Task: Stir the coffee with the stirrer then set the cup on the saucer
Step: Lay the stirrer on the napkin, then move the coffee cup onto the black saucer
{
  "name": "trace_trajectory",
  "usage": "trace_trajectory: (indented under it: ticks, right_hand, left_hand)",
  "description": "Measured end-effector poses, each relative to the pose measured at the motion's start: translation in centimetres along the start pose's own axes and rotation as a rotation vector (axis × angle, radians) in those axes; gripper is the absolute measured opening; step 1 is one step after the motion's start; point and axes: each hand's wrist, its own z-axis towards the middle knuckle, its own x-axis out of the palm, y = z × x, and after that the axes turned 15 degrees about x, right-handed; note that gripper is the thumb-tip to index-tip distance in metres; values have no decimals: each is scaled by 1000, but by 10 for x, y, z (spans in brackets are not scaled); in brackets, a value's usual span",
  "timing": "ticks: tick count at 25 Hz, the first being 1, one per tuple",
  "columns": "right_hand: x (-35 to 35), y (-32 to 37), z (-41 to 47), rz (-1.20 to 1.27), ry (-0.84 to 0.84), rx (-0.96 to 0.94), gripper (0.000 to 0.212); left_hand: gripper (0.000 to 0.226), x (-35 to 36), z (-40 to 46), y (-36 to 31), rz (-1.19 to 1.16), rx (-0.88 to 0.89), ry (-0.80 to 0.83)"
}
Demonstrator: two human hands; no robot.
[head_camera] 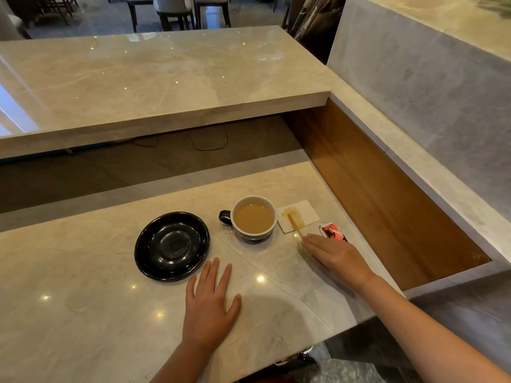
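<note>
On the pale marble table [83,313] the cup [253,218] stands upright with milky brown coffee in it, its dark handle turned toward the black saucer [172,246]; the saucer lies to the cup's left, near it but not touching, and holds nothing; just to the right of the cup lies a white napkin [300,215] with a brown stain, and the wooden stirrer [293,223] lies slanted across it, its far end on the stain and its near end reaching off the napkin toward the person; the right hand [336,257] lies low over the table with fingers stretched out and together, holding nothing, its fingertips at the stirrer's near end, though whether they touch it cannot be told; a red and white packet [333,232] lies just beyond that hand, near the napkin; the left hand [210,305] rests flat on the table, palm down, fingers slightly spread, empty, just in front of the saucer's near rim and apart from the cup.
</note>
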Motion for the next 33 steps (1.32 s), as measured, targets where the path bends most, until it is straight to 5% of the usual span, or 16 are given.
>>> trace_trajectory:
  ticks: [13,18,22,33]
  right_hand:
    - [5,6,-20,-3,310,108,58]
    - [-8,21,-6,153,191,241,41]
    - [-19,46,40,209,94,319,47]
    - [-6,94,131,25,514,337,96]
  left_hand:
    - [64,-3,-1,-1,-20,19,-21]
    - [64,-5,-1,-2,-19,30,-34]
    - [64,-4,-1,-1,-17,18,-24]
    - [63,-5,-1,-2,-23,-7,-17]
